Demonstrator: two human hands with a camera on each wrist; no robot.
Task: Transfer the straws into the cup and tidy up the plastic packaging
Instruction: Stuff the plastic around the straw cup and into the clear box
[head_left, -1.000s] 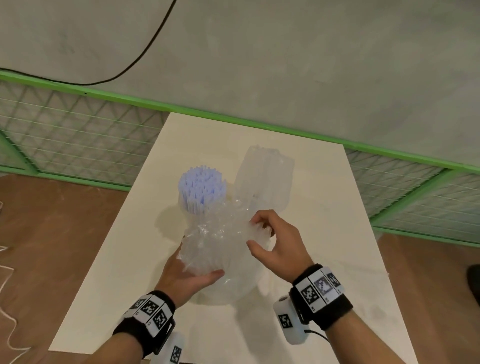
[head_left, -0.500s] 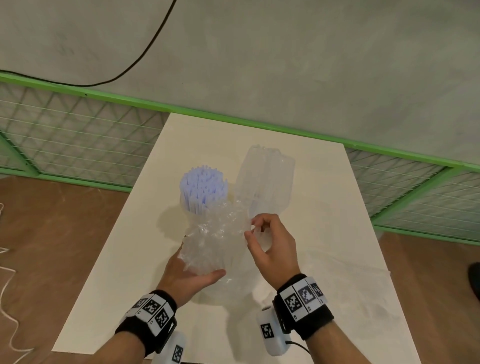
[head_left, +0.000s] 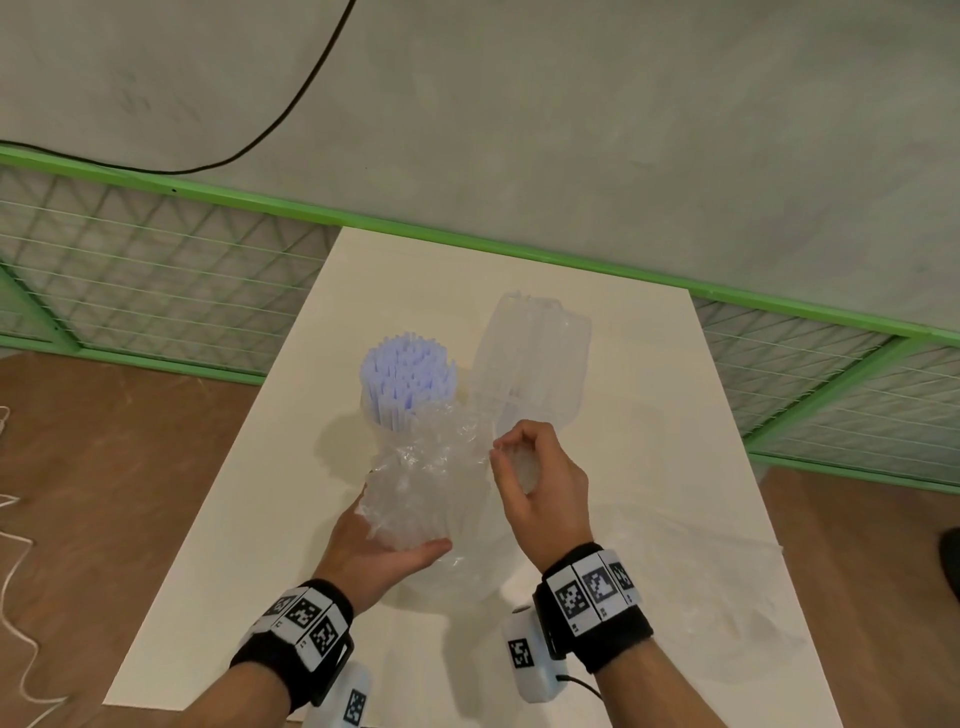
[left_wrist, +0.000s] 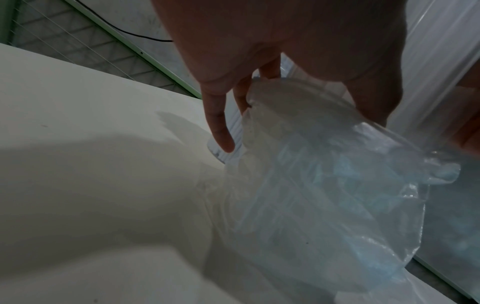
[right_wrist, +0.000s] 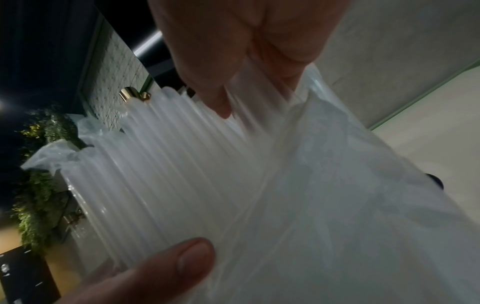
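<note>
Lavender straws (head_left: 408, 376) stand upright in a cup whose body is mostly hidden, at mid table. Just right of them leans a pack of translucent white straws (head_left: 530, 358) in clear plastic packaging (head_left: 428, 473), crumpled around its lower part. My left hand (head_left: 395, 545) grips the bottom of this pack from below, thumb in front. My right hand (head_left: 498, 449) pinches the packaging at its right side. In the right wrist view the thumb (right_wrist: 187, 259) and fingers pinch the film over the white straws (right_wrist: 155, 174). The left wrist view shows the wrapped pack end (left_wrist: 324, 185).
The pale table (head_left: 649, 415) is narrow, with wood floor on both sides. A flat sheet of clear plastic (head_left: 727, 597) lies on its near right part. A green wire fence (head_left: 156, 270) and a grey wall stand behind the far edge.
My right hand has drawn back and left, from lying over the crumpled film to pinching it at the right side. The left hand and the pack have stayed in place.
</note>
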